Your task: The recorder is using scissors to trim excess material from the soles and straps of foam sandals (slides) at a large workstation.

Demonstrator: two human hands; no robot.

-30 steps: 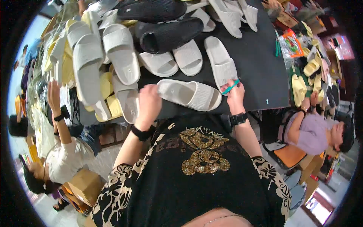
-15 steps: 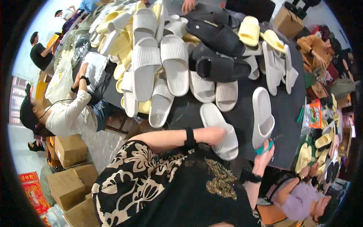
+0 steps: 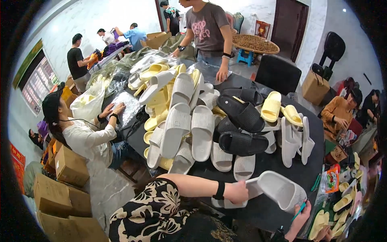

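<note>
My left hand (image 3: 237, 192) grips the heel end of a cream-white slide sandal (image 3: 274, 189) that lies on the dark round table (image 3: 282, 161) near its front edge. My right hand (image 3: 301, 213) is at the sandal's toe end and holds a small teal tool (image 3: 300, 208) against it. A black band sits on my left wrist. My patterned black-and-cream sleeve fills the lower middle of the view.
A heap of white, yellow and black slide sandals (image 3: 201, 121) covers the table. A seated person (image 3: 80, 133) works at the left edge; another person (image 3: 207, 32) stands at the far side. Cardboard boxes (image 3: 60, 181) stack at lower left. Packets and yellow sandals (image 3: 342, 193) lie at right.
The view has swung upward from looking straight down, bringing the room and other people into sight. Both hands stay on the white sandal, which has shifted to the table's front edge.
</note>
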